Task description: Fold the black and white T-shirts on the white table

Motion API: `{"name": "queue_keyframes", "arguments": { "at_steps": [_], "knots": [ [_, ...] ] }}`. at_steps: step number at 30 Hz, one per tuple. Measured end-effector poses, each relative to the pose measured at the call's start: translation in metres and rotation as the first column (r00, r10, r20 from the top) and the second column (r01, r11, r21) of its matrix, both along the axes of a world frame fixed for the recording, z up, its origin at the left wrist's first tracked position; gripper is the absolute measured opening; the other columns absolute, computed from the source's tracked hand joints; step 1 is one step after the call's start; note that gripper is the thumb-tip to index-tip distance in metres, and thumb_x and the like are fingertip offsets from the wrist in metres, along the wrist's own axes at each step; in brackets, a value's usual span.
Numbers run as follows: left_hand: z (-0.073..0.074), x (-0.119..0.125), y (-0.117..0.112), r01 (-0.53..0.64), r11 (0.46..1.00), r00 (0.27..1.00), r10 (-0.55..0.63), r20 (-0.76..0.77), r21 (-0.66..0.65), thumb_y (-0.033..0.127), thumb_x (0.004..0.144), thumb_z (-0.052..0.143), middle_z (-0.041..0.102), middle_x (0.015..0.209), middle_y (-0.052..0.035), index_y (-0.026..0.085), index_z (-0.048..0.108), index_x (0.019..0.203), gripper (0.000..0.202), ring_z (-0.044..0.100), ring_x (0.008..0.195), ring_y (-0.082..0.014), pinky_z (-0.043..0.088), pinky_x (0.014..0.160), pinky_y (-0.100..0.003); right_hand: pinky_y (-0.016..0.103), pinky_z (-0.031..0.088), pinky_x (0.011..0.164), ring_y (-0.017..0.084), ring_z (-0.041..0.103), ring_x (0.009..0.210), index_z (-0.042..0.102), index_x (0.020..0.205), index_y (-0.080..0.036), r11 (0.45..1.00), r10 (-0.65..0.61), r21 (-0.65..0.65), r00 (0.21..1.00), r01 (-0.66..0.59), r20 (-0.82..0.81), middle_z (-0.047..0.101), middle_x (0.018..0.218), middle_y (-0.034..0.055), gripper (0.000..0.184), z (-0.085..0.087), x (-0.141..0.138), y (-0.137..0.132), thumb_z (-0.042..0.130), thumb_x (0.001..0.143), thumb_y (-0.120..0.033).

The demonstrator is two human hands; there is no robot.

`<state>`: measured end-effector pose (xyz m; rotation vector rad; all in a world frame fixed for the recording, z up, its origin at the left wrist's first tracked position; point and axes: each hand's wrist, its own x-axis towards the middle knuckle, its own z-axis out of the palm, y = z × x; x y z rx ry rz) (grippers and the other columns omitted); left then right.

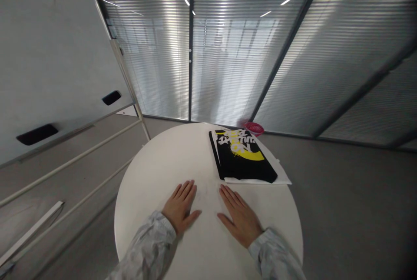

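Observation:
Both my hands lie flat, palms down, on a round white table. My left hand rests near the table's middle with fingers stretched out and holds nothing. My right hand lies beside it, also open and flat, its fingertips a short way from a folded stack of clothes. The stack's top piece is a black shirt with a yellow and white print, lying on a folded white garment at the table's right side.
A whiteboard on a stand leans at the left, with black erasers on it. A red basket sits on the grey floor behind the table. Glass walls with blinds close off the back.

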<state>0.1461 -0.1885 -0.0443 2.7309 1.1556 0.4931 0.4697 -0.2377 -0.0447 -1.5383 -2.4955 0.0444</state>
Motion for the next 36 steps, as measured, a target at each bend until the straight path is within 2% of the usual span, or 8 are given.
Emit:
{"name": "queue_keyframes", "arguments": {
  "at_steps": [10,17,36],
  "knots": [
    [-0.0002,-0.0009,0.0002,-0.007,0.998,1.0,0.007,-0.009,-0.06,0.066,0.108,0.047,0.019,0.181,-0.0138,0.019,0.018,0.177,0.089,0.022,0.167,-0.0352,0.027,0.134,-0.06,0.054,0.034,0.132,0.03,0.029,0.165,0.01,0.178,-0.024,1.0,0.003,-0.013,0.998,-0.004,-0.061,0.024,0.18,0.0097,0.082,0.0042,-0.0014,0.001,0.049,0.111,-0.05],
    [0.0013,-0.001,-0.0014,-0.014,0.997,1.0,0.014,0.008,-0.072,0.067,0.106,0.05,0.024,0.18,-0.0147,0.019,0.025,0.176,0.089,0.026,0.166,-0.0356,0.028,0.134,-0.059,0.053,0.033,0.132,0.03,0.03,0.165,0.012,0.178,-0.024,1.0,-0.001,0.006,0.997,0.001,-0.072,0.025,0.18,0.0088,0.081,-0.0013,-0.0021,0.0016,0.049,0.111,-0.051],
    [0.0008,-0.0023,-0.0021,-0.014,0.997,0.999,0.017,0.044,-0.077,0.065,0.105,0.053,0.025,0.18,-0.0138,0.022,0.023,0.176,0.089,0.026,0.166,-0.0346,0.026,0.134,-0.06,0.052,0.034,0.131,0.028,0.031,0.164,0.016,0.177,-0.024,1.0,0.005,0.01,0.997,-0.004,-0.072,0.027,0.18,0.0085,0.077,0.0021,-0.0029,0.0006,0.047,0.111,-0.051]
  ]
}}
